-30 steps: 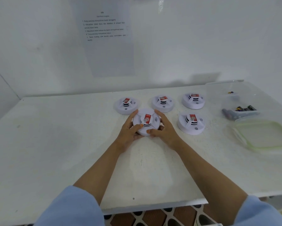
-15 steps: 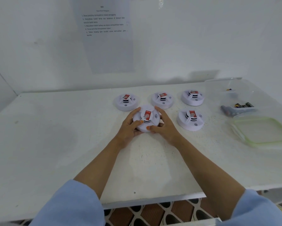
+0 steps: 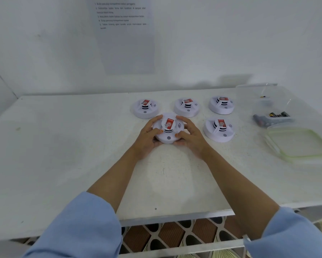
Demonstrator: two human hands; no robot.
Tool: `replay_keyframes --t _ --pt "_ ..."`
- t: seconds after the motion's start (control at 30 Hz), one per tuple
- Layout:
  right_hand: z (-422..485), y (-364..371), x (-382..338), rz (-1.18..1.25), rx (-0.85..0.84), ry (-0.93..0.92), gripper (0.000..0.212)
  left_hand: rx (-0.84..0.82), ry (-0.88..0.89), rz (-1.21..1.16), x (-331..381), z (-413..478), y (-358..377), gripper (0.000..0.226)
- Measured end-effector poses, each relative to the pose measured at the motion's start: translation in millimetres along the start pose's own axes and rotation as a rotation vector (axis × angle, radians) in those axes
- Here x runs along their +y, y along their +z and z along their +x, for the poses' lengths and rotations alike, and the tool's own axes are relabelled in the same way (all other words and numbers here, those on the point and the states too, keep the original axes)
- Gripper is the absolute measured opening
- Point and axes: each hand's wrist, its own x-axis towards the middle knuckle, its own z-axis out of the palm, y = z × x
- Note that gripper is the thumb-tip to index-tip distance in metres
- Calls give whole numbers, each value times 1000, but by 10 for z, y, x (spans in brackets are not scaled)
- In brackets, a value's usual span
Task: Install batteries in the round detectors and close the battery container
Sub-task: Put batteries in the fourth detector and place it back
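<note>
1. Held detector (image 3: 168, 130): round, white, red label on top, at the middle of the table (image 3: 63, 146), gripped from both sides
2. Left hand (image 3: 147, 135): fingers (image 3: 157, 119) curled round the detector's left rim, thumb on its top
3. Right hand (image 3: 190, 136): curled round the right rim in the same way
4. Four other detectors: three in a back row (image 3: 145, 108) (image 3: 187, 107) (image 3: 221, 105), one (image 3: 218, 130) just right of the held unit
5. Clear container (image 3: 249, 94), far right, open, with batteries (image 3: 278, 114) inside; its green-edged lid (image 3: 301, 144) lies in front of it
</note>
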Motion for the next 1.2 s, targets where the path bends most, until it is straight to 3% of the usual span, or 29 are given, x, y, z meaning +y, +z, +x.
replay_keyframes --t 1.2 --pt "1 34 13 -33 37 7 46 -20 16 -20 -27 -13 -40 36"
